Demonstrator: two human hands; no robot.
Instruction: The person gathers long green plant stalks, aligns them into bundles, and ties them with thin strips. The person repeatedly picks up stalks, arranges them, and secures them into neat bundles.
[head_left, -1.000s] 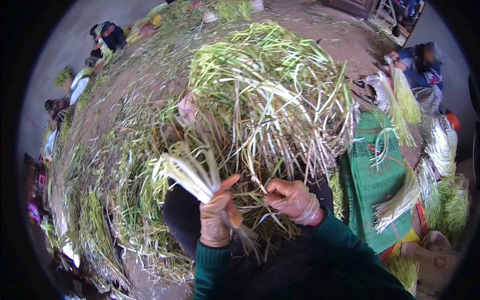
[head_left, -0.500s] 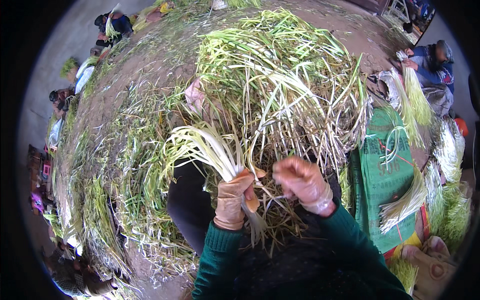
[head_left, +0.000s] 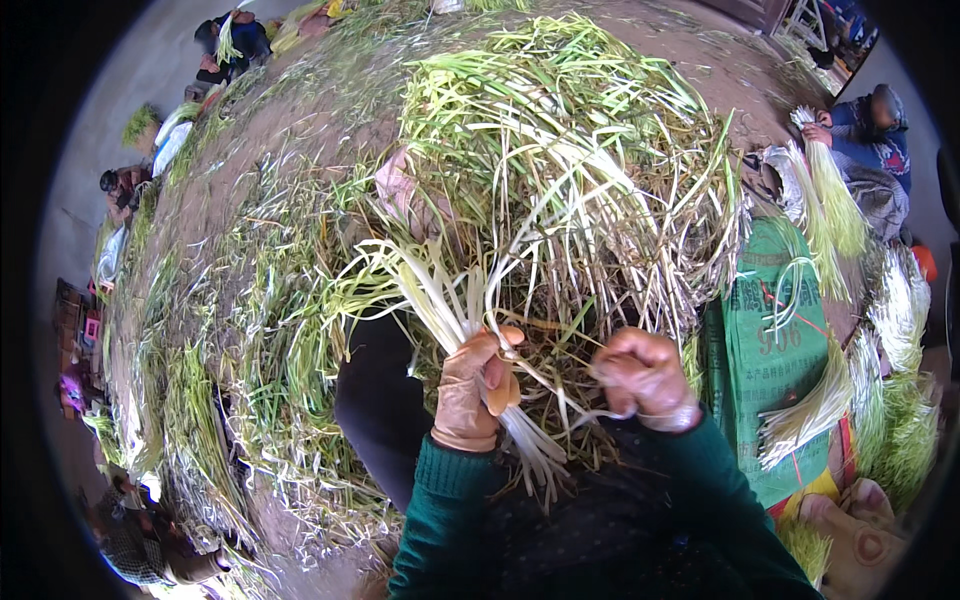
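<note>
My left hand [head_left: 478, 385], in a tan glove, is closed round a bunch of pale stalks [head_left: 435, 295], which look like blanched chives. Their yellow-green leaves fan out to the upper left, and the white ends [head_left: 535, 450] hang below the fist. To its right, my right hand [head_left: 648, 378], in a thin glove, has its fingers pinched together. A thin pale strand [head_left: 562, 393] runs from beside the bunch toward those fingers; its exact end is hard to make out. Beyond both hands lies a big heap of similar stalks [head_left: 580, 180], green at the far side and whitish nearer.
A green woven sack [head_left: 770, 360] with trimmed stalks [head_left: 810, 405] on it lies at my right. Loose leaves [head_left: 270, 290] litter the floor on the left. One person [head_left: 870, 140] holds stalks at the far right; others sit along the left edge.
My right hand has moved right, away from the left hand, with a strand stretched between them. The bunch has tilted, its white ends swinging to the right.
</note>
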